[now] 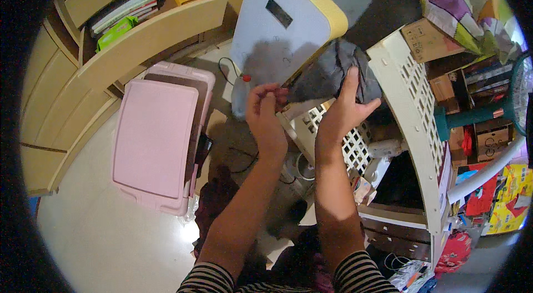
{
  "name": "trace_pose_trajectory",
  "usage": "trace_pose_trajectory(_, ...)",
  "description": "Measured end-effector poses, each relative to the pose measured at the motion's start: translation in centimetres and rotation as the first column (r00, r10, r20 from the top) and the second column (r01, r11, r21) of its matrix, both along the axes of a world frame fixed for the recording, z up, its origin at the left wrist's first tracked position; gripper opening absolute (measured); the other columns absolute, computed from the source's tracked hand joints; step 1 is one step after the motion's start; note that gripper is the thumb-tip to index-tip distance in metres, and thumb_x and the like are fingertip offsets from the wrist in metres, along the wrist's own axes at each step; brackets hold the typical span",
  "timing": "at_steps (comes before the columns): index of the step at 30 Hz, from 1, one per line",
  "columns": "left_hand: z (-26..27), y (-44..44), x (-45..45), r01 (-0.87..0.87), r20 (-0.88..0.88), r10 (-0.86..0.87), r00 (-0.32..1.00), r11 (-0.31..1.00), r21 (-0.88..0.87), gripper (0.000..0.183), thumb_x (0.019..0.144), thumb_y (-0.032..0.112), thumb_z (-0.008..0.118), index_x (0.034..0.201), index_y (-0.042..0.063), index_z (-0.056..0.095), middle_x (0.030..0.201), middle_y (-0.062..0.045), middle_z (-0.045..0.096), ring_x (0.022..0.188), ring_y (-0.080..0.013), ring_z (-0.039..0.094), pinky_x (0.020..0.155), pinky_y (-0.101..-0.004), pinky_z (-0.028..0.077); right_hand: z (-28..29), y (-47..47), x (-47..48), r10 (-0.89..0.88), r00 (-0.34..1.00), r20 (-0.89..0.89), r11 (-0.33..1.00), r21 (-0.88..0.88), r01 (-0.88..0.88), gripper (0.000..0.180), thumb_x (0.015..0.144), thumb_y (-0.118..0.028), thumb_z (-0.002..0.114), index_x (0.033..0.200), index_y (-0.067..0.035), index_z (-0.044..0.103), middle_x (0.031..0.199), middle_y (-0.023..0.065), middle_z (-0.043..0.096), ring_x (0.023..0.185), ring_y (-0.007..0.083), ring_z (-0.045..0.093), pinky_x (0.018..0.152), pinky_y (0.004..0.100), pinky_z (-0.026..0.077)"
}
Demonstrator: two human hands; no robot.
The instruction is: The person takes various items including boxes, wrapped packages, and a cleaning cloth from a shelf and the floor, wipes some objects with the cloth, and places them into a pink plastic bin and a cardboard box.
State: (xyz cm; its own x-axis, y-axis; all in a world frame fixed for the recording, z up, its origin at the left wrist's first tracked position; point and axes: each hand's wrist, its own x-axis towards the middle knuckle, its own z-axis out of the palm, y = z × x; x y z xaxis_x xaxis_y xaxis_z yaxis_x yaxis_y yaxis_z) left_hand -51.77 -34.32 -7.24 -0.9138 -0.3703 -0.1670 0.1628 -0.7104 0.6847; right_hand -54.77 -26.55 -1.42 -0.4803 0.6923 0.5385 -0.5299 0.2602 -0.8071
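Note:
A dark grey bundle, perhaps cloth or a plastic bag, spans the space between my hands. My left hand pinches its narrow left end with curled fingers. At the wider right end, my right hand grips it, thumb on top and the other fingers partly hidden. Behind the bundle stands a white appliance with yellow sides, a dark display window and a light-blue panel on its edge. A clear plastic bottle with a red cap is just left of my left hand.
An open wooden drawer holds books and a green packet. A pink lidded storage box stands on the floor at left. To the right are a white lattice-sided plastic shelf, a cardboard box and a green-framed fan.

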Motion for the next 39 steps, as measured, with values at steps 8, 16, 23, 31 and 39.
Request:
trace_pose_trajectory(8, -0.5, -0.9, 0.2, -0.081, 0.069, 0.079, 0.994, 0.996, 0.03, 0.01, 0.089, 0.007, 0.051, 0.093, 0.004, 0.06, 0.086, -0.006, 0.062, 0.077, -0.0152, 0.06, 0.075, -0.0271, 0.048, -5.9, 0.3, -0.4, -0.095, 0.993, 0.067, 0.986, 0.144, 0.085, 0.056, 0.08, 0.0, 0.071, 0.126, 0.001, 0.041, 0.113, 0.0134, 0.051, 0.098, 0.0196, 0.054, 0.084, 0.0327, 0.049)
trace_pose_trajectory(16, -0.6, -0.8, -0.1, -0.039, 0.103, 0.045, 0.994, 0.998, -0.059, 0.012, 0.09, 0.01, 0.05, 0.091, 0.004, 0.061, 0.082, -0.005, 0.062, 0.073, -0.0125, 0.054, 0.066, -0.0251, 0.042, -18.4, 3.1, 1.9, -0.448, 0.809, 0.381, 0.73, 0.679, 0.084, 0.069, 0.061, -0.02, 0.083, 0.12, -0.002, 0.052, 0.11, 0.0214, 0.057, 0.1, 0.0393, 0.053, 0.085, 0.0441, 0.045)
trace_pose_trajectory(23, -2.8, -1.3, -1.5, -0.007, 0.057, 0.014, 0.998, 0.993, -0.114, 0.013, 0.089, 0.01, 0.05, 0.094, 0.005, 0.061, 0.081, -0.005, 0.062, 0.073, -0.012, 0.054, 0.068, -0.0255, 0.042, -15.0, 4.6, 4.0, -0.373, 0.609, 0.7, 0.7, 0.643, -0.311, 0.063, 0.067, -0.018, 0.082, 0.117, 0.001, 0.05, 0.1, 0.0189, 0.054, 0.097, 0.0372, 0.051, 0.086, 0.0441, 0.042)
trace_pose_trajectory(31, -4.1, -0.6, -1.3, 0.143, 0.126, -0.124, 0.984, 0.978, -0.155, 0.016, 0.09, 0.016, 0.05, 0.095, 0.006, 0.062, 0.082, -0.003, 0.062, 0.074, -0.0124, 0.055, 0.068, -0.026, 0.041, -9.4, 9.9, 26.0, -0.104, 0.686, 0.72, 0.978, 0.2, -0.062, 0.055, 0.079, -0.022, 0.073, 0.125, -0.002, 0.05, 0.113, 0.0131, 0.06, 0.106, 0.0259, 0.056, 0.095, 0.0395, 0.043)
trace_pose_trajectory(39, -4.5, 1.3, 2.3, 0.292, 0.089, -0.28, 0.956, 0.937, -0.19, 0.013, 0.09, 0.014, 0.053, 0.094, 0.005, 0.062, 0.081, -0.004, 0.064, 0.068, -0.012, 0.055, 0.063, -0.0255, 0.041, -2.3, 21.1, 40.4, -0.468, 0.846, 0.254, 0.879, 0.035, 0.475, 0.062, 0.092, -0.016, 0.059, 0.144, -0.003, 0.029, 0.135, 0.013, 0.044, 0.12, 0.0246, 0.045, 0.106, 0.0377, 0.032)
